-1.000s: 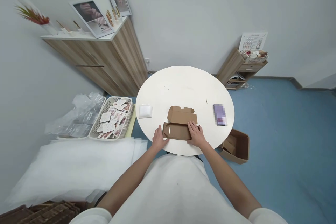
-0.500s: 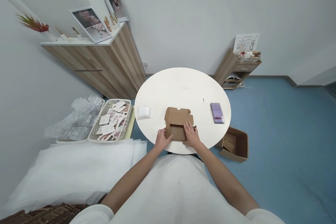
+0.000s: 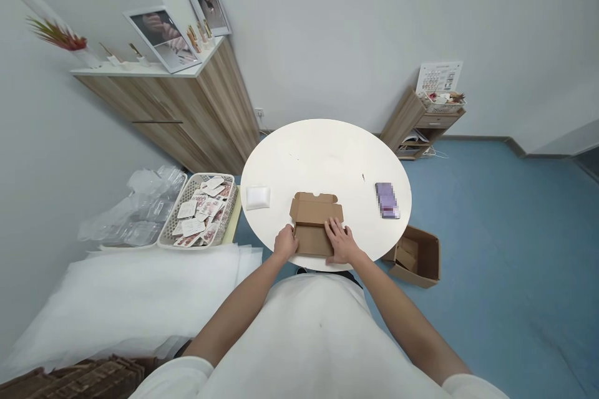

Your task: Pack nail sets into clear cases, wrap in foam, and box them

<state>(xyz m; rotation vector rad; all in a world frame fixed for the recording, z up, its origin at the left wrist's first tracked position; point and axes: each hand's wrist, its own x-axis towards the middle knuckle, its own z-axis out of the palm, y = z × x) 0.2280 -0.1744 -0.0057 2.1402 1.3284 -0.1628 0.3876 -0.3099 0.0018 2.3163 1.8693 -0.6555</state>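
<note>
A brown cardboard box [image 3: 313, 240] lies at the near edge of the round white table [image 3: 322, 149], its flapped lid [image 3: 317, 207] folded back away from me. My left hand [image 3: 286, 242] is closed on the box's left side wall. At the opposite side, my right hand [image 3: 341, 242] grips the right wall, with its fingers reaching over toward the lid hinge and its thumb near the front corner. The box's inside looks bare where it shows; my right hand hides part of the right wall.
A small white packet [image 3: 258, 197] lies on the table's left, a purple pixelated item [image 3: 387, 201] on its right. A larger carton [image 3: 428, 255] stands on the floor at right. At left are a basket of cards [image 3: 165, 242], clear plastic packaging [image 3: 145, 234] and white sheets [image 3: 154, 299].
My left hand has shifted from the front left corner up along the left wall. The box sits squarer, with its front edge slightly nearer me. My right hand stays on the right wall.
</note>
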